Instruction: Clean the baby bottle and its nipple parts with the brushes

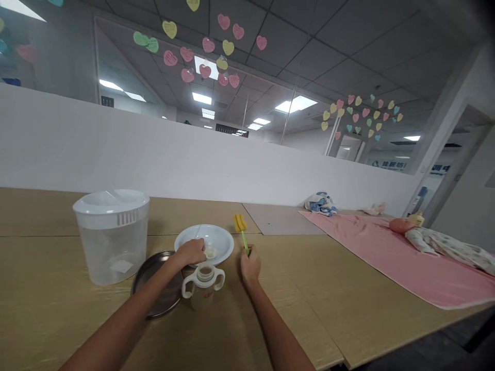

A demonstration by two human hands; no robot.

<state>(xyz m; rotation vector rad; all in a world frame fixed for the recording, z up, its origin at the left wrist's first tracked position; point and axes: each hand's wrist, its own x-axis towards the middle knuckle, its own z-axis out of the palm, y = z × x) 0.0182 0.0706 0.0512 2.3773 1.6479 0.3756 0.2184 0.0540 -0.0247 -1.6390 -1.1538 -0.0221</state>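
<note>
My right hand (250,264) is wrapped round the green handle of a bottle brush (240,223), whose yellow sponge head points up and away. My left hand (192,252) reaches over the near left rim of a white bowl (225,252), its fingers closed; what they grip, if anything, is hidden. Beside its fingertips, small whitish pieces (210,252) lie in the bowl. Between my forearms stands a clear baby bottle (204,282) with a white two-handled collar and an uncapped mouth. Under my left forearm lies a round metal tray (170,299), partly covered by the arm.
A clear plastic bucket with a white lid (112,234) stands at the left. On the right, a pink cloth (371,247) covers the table, with a spotted white cloth (448,247) and a doll-like toy (402,225) on it. A blue-and-white cloth (320,203) lies by the wall.
</note>
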